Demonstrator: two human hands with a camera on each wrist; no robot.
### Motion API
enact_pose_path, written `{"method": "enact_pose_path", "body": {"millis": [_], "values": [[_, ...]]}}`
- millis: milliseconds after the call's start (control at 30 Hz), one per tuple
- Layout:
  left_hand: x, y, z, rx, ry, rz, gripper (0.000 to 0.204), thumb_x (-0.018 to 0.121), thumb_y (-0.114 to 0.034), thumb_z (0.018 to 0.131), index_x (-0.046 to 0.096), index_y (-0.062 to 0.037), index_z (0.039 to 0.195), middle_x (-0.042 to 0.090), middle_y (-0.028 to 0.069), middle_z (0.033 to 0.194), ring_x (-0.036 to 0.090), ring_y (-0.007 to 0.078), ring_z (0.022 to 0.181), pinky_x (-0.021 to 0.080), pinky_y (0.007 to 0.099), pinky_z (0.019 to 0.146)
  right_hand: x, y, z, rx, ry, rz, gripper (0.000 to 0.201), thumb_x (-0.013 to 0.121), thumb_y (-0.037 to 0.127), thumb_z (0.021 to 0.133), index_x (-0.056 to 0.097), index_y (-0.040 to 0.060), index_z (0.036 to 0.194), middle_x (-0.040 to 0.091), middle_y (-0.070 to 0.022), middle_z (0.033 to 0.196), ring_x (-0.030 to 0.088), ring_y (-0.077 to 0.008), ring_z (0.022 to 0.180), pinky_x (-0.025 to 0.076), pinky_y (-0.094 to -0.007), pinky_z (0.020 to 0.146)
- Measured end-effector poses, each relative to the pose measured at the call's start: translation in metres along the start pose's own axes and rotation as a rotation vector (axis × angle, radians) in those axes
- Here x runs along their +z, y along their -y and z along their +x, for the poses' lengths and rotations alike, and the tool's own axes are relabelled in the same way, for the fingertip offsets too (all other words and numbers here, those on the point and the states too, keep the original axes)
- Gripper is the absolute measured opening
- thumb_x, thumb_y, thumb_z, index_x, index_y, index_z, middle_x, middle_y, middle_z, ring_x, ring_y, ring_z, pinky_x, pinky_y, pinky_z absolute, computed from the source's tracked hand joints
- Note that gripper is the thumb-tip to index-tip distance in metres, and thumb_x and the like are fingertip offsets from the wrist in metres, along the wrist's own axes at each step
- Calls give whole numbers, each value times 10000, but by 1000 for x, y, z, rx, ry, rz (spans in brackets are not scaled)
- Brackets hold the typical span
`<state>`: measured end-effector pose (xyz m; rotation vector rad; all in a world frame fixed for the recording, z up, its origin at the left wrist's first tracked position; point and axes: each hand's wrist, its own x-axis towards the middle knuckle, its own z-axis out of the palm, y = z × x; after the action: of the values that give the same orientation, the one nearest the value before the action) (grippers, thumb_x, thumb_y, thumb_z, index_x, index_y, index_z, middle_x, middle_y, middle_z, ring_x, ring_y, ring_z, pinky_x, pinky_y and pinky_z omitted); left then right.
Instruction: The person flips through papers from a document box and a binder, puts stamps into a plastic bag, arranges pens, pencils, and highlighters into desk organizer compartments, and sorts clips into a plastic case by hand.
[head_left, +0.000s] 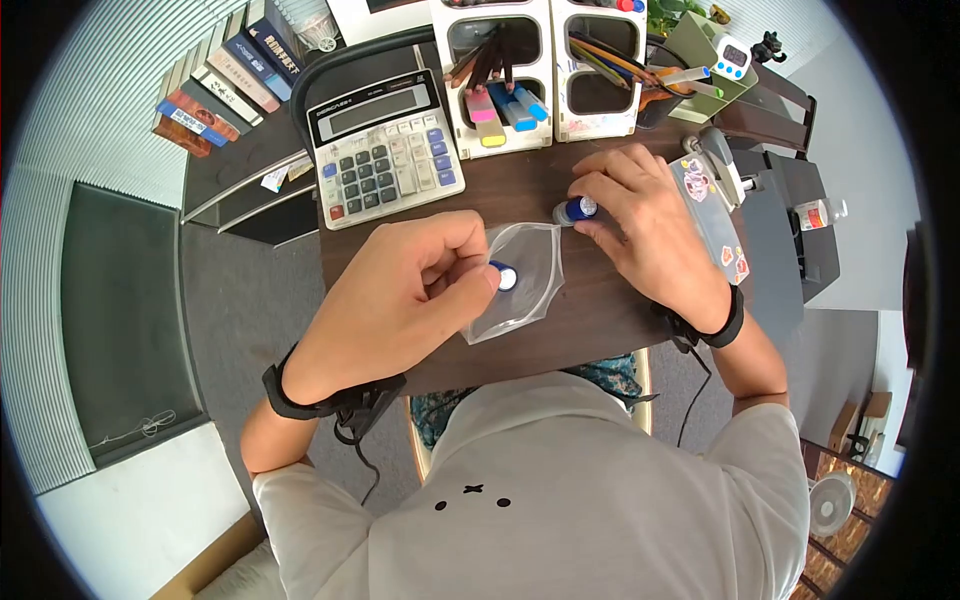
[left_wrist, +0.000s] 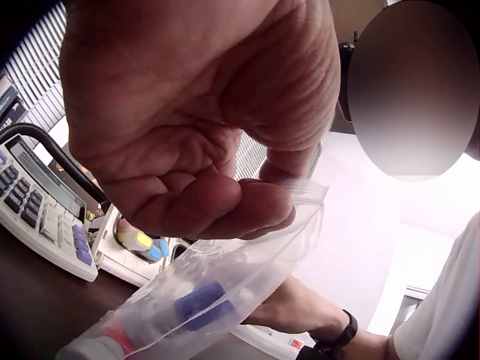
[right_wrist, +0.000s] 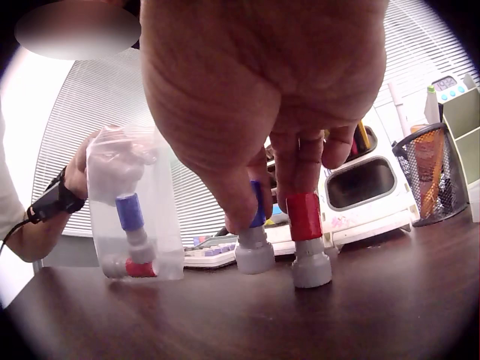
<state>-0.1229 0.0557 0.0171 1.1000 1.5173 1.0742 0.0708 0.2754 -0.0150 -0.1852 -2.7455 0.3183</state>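
Note:
A clear plastic bag (head_left: 535, 250) is pinched at its edge by my left hand (head_left: 385, 295). Inside it, the right wrist view shows a small bottle with a blue cap (right_wrist: 130, 212) standing tilted and one with a red cap (right_wrist: 141, 268) lying at the bottom. My right hand (head_left: 645, 235) has thumb and finger around another blue-capped bottle (head_left: 580, 208), upright at the table. Close beside it, under the other fingers, stands a red-capped bottle (right_wrist: 305, 217), hidden in the head view; whether a finger touches it I cannot tell.
A calculator (head_left: 385, 150) lies at the left back. White holders (head_left: 500, 145) with markers and pencils stand behind the bag. A mesh pen cup (right_wrist: 431, 176), a sticker-covered case (head_left: 712, 215) and a green stand (head_left: 700, 45) are at the right. Books (head_left: 235, 75) stand far left.

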Motion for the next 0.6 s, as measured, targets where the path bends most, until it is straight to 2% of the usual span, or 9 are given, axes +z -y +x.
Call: {"method": "enact_pose_path", "body": {"millis": [167, 233, 267, 333, 367, 433, 467, 533, 600], "values": [[3, -1, 3, -1, 26, -111, 182, 633, -175, 1066, 565, -55, 947, 614, -27, 779, 540, 12, 641, 424, 180, 556, 0, 4, 0, -27, 33, -15, 321, 820, 47, 814, 706, 26, 1113, 687, -92, 1219, 600, -333, 1137, 461, -459, 930], [4, 3, 5, 18, 33, -129, 187, 627, -191, 1075, 567, -55, 961, 619, -24, 784, 537, 17, 635, 423, 185, 553, -18, 20, 3, -15, -103, 45, 234, 778, 57, 849, 733, 26, 1077, 690, -74, 1226, 609, -300, 1123, 459, -435, 915], [4, 5, 5, 37, 51, -143, 194, 621, -207, 1085, 568, -56, 975, 624, -21, 790, 534, 22, 629, 422, 190, 550, -30, 27, 1, -26, -95, 52, 234, 778, 57, 849, 733, 26, 1077, 690, -74, 1226, 609, -300, 1123, 459, -435, 915], [2, 4, 6, 9, 68, -148, 195, 612, -210, 1090, 565, -55, 982, 623, -19, 798, 538, 25, 637, 420, 192, 545, -52, 37, -5, -339, -45, 125, 179, 715, 92, 848, 760, 49, 1015, 689, -44, 1198, 611, -262, 1093, 454, -407, 895], [3, 3, 8, -12, 103, -143, 196, 603, -213, 1096, 562, -54, 989, 621, -17, 807, 542, 28, 645, 418, 195, 541, -49, 44, -6, -338, -43, 123, 179, 715, 92, 848, 760, 49, 1015, 689, -44, 1198, 611, -262, 1093, 454, -407, 895], [10, 9, 11, 48, 85, -153, 201, 599, -214, 1099, 558, -52, 987, 620, -13, 815, 546, 29, 659, 420, 197, 540, -35, 60, -4, -307, 125, -19, 222, 665, 147, 819, 783, 101, 1001, 682, -17, 1163, 589, -223, 1125, 437, -400, 918], [13, 11, 13, 103, 57, -163, 206, 596, -216, 1102, 555, -51, 986, 619, -9, 824, 550, 31, 673, 422, 199, 539, -32, 60, -3, -303, 126, -25, 222, 665, 147, 819, 783, 101, 1001, 682, -17, 1163, 589, -223, 1125, 437, -400, 918], [13, 11, 13, 87, 70, -179, 211, 597, -219, 1104, 554, -50, 984, 613, -9, 828, 558, 32, 689, 430, 198, 542, -23, 58, 3, -350, 137, -53, 233, 739, 88, 726, 797, 114, 950, 734, -28, 1182, 602, -244, 1124, 417, -409, 955], [12, 12, 12, 62, 72, -193, 217, 599, -222, 1105, 552, -49, 983, 607, -8, 833, 566, 33, 706, 437, 198, 544, -14, 61, 4, -363, 130, -6, 229, 739, 96, 721, 795, 126, 941, 722, -25, 1141, 596, -234, 1121, 394, -447, 1012]]}}
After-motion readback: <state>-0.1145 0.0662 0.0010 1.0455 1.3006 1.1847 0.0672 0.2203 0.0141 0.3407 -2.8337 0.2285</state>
